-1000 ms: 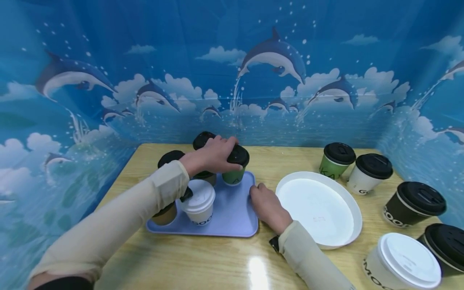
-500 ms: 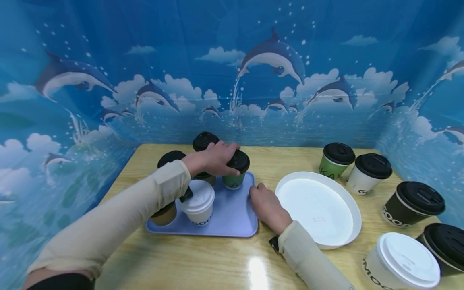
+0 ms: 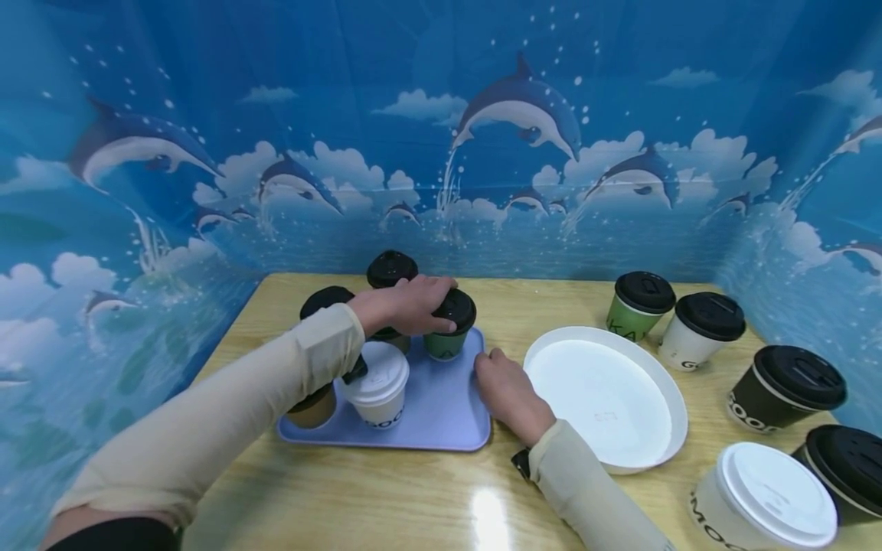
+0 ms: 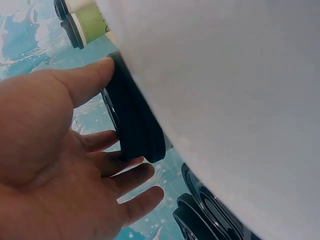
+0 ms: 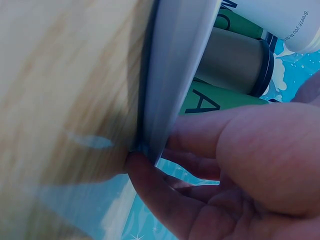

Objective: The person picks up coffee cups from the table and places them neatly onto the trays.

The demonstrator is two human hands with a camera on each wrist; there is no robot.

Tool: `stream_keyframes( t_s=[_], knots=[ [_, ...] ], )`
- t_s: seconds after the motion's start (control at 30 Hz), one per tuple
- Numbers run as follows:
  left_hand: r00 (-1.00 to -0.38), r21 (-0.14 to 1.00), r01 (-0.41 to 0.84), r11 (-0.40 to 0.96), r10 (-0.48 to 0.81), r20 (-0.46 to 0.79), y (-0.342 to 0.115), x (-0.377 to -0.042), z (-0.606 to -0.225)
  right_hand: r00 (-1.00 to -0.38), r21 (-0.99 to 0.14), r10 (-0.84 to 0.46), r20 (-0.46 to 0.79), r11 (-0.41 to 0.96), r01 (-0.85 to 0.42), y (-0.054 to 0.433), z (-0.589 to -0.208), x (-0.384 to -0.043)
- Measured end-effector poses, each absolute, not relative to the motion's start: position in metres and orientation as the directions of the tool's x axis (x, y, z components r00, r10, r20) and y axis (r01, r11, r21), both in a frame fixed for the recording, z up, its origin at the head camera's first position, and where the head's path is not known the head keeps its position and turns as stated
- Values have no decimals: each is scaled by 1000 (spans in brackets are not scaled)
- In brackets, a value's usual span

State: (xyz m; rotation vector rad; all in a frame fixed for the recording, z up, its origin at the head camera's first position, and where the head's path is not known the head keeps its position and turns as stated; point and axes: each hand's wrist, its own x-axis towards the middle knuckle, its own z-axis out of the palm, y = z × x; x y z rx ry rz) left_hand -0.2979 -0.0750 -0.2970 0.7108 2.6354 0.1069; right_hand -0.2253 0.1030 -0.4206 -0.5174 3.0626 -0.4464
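Observation:
A green paper cup (image 3: pixel 445 346) with a black lid stands at the back right of the lilac tray (image 3: pixel 441 417). My left hand (image 3: pixel 411 304) reaches over it and holds its lid, thumb at the near side. In the left wrist view the lid (image 4: pixel 132 112) lies between thumb and fingers; the outer fingers extend past it. At the tray's right rim, my right hand (image 3: pixel 508 392) pinches the edge, thumb and fingers on either side of the rim (image 5: pixel 175 65) in the right wrist view. A white-lidded cup (image 3: pixel 375 390) and a brown cup (image 3: pixel 313 411) stand on the tray too.
Left of the green cup are more black-lidded cups (image 3: pixel 391 268), partly hidden by my left arm. A round white tray (image 3: pixel 606 398) lies to the right. Beyond it stand several lidded cups, including a green one (image 3: pixel 637 306) and a white one (image 3: pixel 763 497).
My left hand and the green cup have shifted slightly toward me and lower in the head view. The right hand still holds the tray's edge.

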Motion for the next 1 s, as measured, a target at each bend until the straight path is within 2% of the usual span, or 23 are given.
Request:
stream_keyframes(
  t_s=[0.4, 0.7, 1.0],
  knots=[
    [-792, 241, 429, 870, 491, -362, -86, -297, -292, -945, -261, -323, 59, 908, -327, 103, -421, -226],
    [-844, 266, 402, 876, 468, -264, -105, -306, -268, -948, -260, -316, 29, 914, -312, 102, -418, -225],
    [-914, 312, 271, 911, 345, -214, -127, -321, -263, -950, -264, -311, 27, 915, -306, 101, -419, -225]
  ],
)
